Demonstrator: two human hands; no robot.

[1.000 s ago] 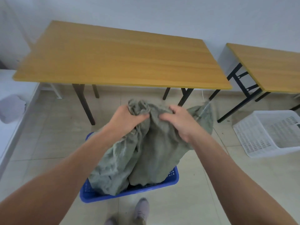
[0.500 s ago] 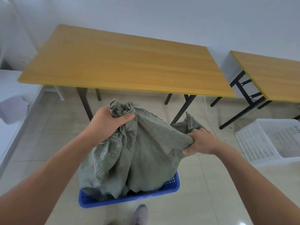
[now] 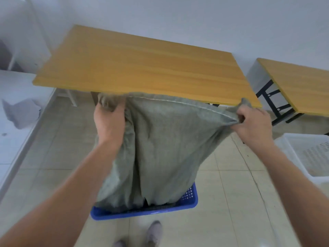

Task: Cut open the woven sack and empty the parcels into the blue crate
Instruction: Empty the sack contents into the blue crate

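A grey-green woven sack (image 3: pixel 163 145) hangs upside down between my hands, its stitched seam stretched taut along the top. My left hand (image 3: pixel 109 122) grips its bunched left corner. My right hand (image 3: pixel 252 125) pinches the right corner. The sack's lower end drops into the blue crate (image 3: pixel 193 202) on the floor below. The sack covers the crate's inside, so no parcels show.
A wooden table (image 3: pixel 142 68) stands just beyond the sack, a second one (image 3: pixel 299 82) at right. A white basket (image 3: pixel 292 157) sits on the floor at right. A white ledge with a crumpled bag (image 3: pixel 21 113) runs along the left. My shoes (image 3: pixel 154 232) are beside the crate.
My hands have moved apart and upward, pulling the sack's top seam out from a bunch into a straight line. The sack now hangs higher and flatter over the crate.
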